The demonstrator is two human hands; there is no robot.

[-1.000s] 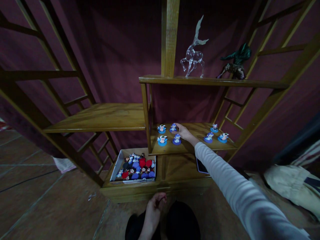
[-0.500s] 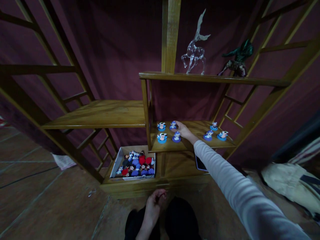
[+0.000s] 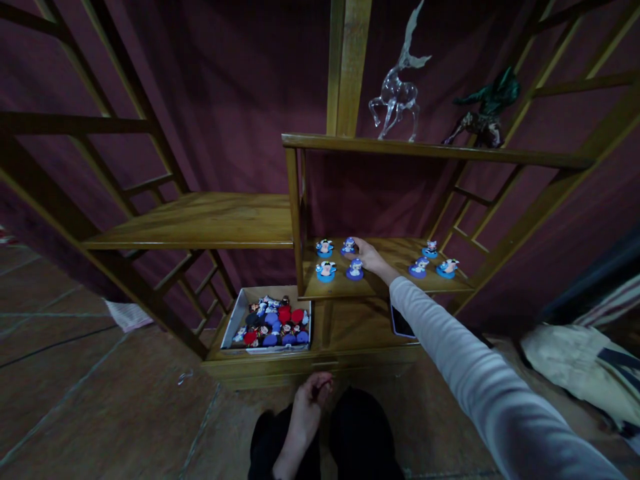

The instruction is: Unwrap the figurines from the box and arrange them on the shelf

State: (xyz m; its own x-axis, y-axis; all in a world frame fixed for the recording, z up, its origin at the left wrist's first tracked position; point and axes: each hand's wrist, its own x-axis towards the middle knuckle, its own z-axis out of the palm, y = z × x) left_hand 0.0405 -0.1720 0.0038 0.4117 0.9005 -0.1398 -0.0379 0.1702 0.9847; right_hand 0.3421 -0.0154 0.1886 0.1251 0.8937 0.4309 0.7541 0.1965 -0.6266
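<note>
Seven figurines (image 3: 326, 271) stood on the lower right shelf (image 3: 341, 283), one in hand.

The right hand (image 3: 367, 255) was pinched narrowly on the rear purple figurine (image 3: 348, 245), upright on the shelf behind the front purple figurine (image 3: 355, 269). The left hand (image 3: 311, 395) was curled above the knees; whether it held anything could not be told. The step in hand was judged to be positioning; letting go would call for fingers parted rightward, clear of the front purple figurine. More figurines lay heaped in the box (image 3: 236, 319). Against the earlier frame, the view had tipped slightly downward; the hold and figurine layout showed no evident change.
</note>
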